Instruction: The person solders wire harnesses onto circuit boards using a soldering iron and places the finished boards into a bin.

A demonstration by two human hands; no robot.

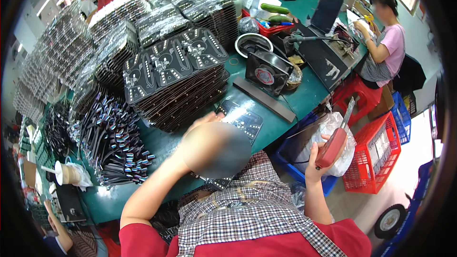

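Observation:
My right hand (314, 164) is raised at the right, closed around a red-handled tool (332, 148) with a long grey metal tip pointing up. Over the green table, my left hand (204, 121) reaches to the left edge of a black circuit board (247, 120). A blurred patch covers much of that hand and part of the board, so its grip is hidden. Just beyond it rises a tall stack of black circuit boards (176, 62). Bundles of black wires (112, 138) with coloured ends lie to the left.
More wrapped board stacks (62, 47) fill the left back. A grey bar (264, 99), a small fan (266, 74) and a metal bowl (253, 44) are beyond the board. Red (373, 154) and blue crates stand at right. A person in pink (392, 47) sits farther back.

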